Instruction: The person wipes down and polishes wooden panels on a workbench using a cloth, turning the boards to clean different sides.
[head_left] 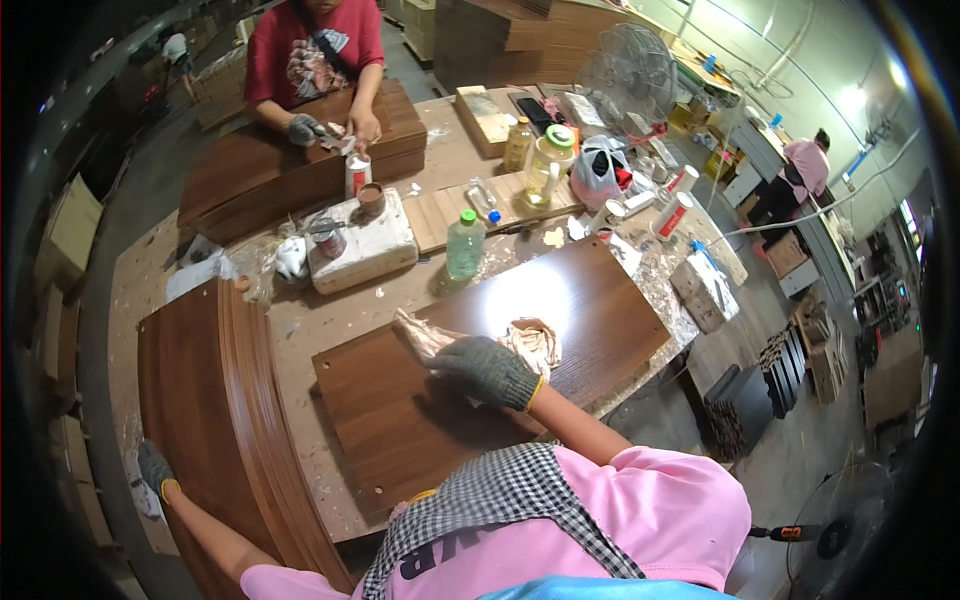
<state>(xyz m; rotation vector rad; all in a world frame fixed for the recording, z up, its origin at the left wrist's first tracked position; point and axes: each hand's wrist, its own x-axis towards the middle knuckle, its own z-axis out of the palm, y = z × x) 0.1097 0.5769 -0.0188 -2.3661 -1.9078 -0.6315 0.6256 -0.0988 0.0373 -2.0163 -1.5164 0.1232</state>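
Note:
A brown wood-grain panel (420,430) lies in front of me, with a bright glare near its far edge. My right hand (487,372), in a grey knit glove, presses a pale crumpled rag (424,335) on it, fingers closed on the cloth. Bunched pale cloth (533,345) shows just beyond that hand; whether it is the same rag I cannot tell. To my left stands a stack of similar brown panels (205,400). My gloved left hand (155,468) reaches across to its far left edge, fingers closed at the top panel's border and partly hidden.
Beyond the panel stand a green-capped bottle (465,247), a larger jar (548,170), a white block (362,245) with cans, and a fan (630,80). A co-worker in red (315,50) handles something at another panel stack (300,185). A white block (704,290) sits right.

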